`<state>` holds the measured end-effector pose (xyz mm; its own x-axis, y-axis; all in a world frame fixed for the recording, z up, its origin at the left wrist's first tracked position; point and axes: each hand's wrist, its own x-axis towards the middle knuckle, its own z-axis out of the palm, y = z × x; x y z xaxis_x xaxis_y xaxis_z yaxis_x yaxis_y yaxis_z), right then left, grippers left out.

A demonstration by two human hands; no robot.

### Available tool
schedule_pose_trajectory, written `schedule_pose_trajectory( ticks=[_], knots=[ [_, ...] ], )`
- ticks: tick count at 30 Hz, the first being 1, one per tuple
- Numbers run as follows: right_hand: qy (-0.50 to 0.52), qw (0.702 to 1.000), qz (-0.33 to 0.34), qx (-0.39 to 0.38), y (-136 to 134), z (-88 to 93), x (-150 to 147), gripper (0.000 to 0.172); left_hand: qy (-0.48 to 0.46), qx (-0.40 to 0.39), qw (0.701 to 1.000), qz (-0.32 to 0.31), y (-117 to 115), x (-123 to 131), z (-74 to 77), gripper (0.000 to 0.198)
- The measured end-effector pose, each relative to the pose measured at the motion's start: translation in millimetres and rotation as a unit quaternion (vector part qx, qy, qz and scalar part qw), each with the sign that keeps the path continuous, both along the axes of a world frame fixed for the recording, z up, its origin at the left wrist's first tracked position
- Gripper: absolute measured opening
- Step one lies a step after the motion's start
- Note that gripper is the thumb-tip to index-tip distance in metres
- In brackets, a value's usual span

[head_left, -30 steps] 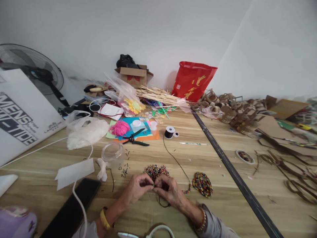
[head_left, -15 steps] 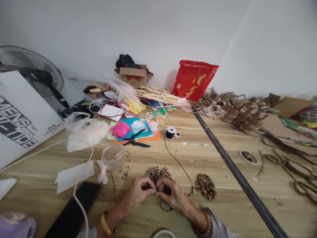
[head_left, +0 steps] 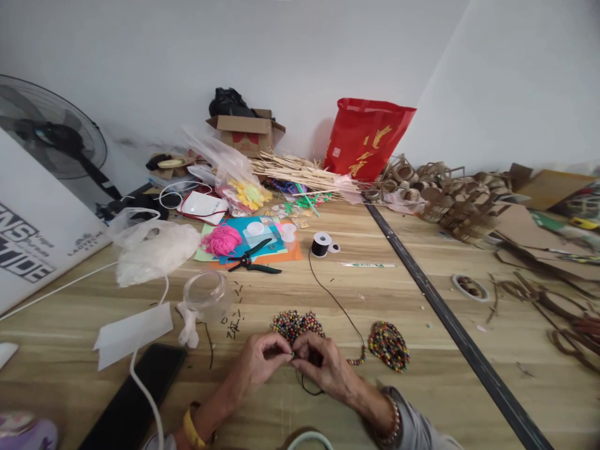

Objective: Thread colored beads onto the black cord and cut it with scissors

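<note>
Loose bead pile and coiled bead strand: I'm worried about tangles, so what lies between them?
In the head view, black cord runs down between them, carrying a short row of threaded beads.

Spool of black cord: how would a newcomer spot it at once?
Find the big red bag, then look down and slightly left onto the wooden tabletop. The spool of black cord stands there, right of the dark shears. Its black winding, capped white, sets it apart from the smaller white disc beside it.
</note>
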<state>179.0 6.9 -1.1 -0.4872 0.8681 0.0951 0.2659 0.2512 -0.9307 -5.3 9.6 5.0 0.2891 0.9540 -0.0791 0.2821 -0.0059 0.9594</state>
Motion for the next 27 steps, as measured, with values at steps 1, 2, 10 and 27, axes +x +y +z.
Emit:
schedule_pose_trajectory(
  ticks=[1,2,10,27],
  knots=[
    [0.001,1.000,0.003,0.000,0.2,-0.7,0.3,0.009,0.005,0.011,1.000,-0.002,0.2,-0.4,-1.9,0.005],
    [0.001,1.000,0.006,0.000,0.5,-1.4,0.5,0.009,0.010,0.023,1.000,-0.004,0.5,-0.8,-3.9,0.005],
    [-0.013,1.000,0.008,-0.001,1.9,-3.6,0.8,0.008,0.011,0.039,0.999,-0.008,2.6,-0.3,-9.7,0.006],
    [-0.006,1.000,0.016,0.017,0.3,-1.9,0.6,0.004,0.039,0.037,0.998,-0.020,0.5,0.4,-4.5,0.008]
  ],
)
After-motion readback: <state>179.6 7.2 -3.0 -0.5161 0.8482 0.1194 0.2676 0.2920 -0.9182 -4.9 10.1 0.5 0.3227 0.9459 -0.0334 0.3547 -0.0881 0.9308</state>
